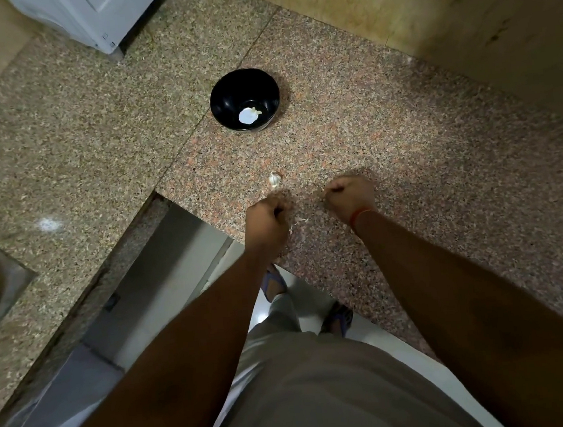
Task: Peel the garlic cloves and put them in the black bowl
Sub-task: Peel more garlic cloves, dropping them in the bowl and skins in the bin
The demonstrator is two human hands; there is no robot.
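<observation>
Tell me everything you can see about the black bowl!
The black bowl is round, deep and glossy, maybe plastic or glazed ceramic. It stands upright on the speckled granite counter, beyond both hands, and nothing holds or touches it from outside. Its inside is dark and shiny, and at the bottom lies something small and white, probably peeled garlic, though it is too bright to make out clearly. The rim looks whole and even. The rest of the bowl is empty.

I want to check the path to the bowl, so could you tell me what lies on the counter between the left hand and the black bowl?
In the head view, one unpeeled garlic clove lies just beyond the left hand; from there to the black bowl the granite counter is bare.
</observation>
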